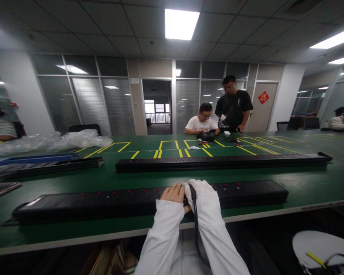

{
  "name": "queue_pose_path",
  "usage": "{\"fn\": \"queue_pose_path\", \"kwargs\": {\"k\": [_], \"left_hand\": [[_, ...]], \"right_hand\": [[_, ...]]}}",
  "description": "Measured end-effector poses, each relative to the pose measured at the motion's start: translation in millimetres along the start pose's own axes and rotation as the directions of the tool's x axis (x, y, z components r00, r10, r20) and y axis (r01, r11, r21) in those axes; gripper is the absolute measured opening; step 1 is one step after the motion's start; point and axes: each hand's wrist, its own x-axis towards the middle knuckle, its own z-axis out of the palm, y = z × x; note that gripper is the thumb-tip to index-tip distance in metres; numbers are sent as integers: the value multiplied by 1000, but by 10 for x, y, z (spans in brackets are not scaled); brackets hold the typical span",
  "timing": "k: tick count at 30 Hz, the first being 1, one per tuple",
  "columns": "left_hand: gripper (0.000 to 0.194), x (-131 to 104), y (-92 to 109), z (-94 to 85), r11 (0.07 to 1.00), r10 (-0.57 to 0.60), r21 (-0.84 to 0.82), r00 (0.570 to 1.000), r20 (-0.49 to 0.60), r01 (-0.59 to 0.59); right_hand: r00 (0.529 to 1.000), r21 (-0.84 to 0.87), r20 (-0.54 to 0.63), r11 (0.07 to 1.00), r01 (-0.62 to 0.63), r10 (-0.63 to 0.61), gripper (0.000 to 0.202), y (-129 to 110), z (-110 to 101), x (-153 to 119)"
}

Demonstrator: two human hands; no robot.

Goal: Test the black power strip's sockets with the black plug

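A long black power strip [117, 202] with red round parts along its top lies near the table's front edge. My bare left hand [173, 193] rests over its middle, fingers together and bent across the top, gripping it. Close beside it, my right hand [203, 189], in a white glove, is closed around the ribbed end of a black plug [193, 192]. The plug's head is hidden by my hands, so I cannot tell whether it sits in a socket. Its black cable [197, 229] hangs down along my right forearm toward my lap.
A second long power strip [218, 163] lies farther back on the green table [149, 178]. Plastic wrap [48, 141], metal profiles [60, 166] and a tablet-like device [2, 190] are at left. Two people [234, 103] are across the table. A white stool [321, 248] stands at lower right.
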Motion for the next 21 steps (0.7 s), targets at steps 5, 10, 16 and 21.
{"fn": "queue_pose_path", "kwargs": {"k": [5,10,16,21], "left_hand": [[54,-1,0,-4,1000,-2,-26,1000,-8,1],[47,1,6,-89,998,14,-65,999,-33,-16],[42,32,-7,-128,996,-8,-86,1000,14,9],[40,40,-7,-108,995,-19,-100,1000,7,20]], "right_hand": [[1000,1,3,1000,-4,4,33,1,8,-9],[1000,-8,0,1000,-26,26,34,-16,26,-92],[999,-13,-24,1000,-25,25,33,-29,29,-111],[999,0,-37,1000,-4,4,32,-11,28,-115]]}}
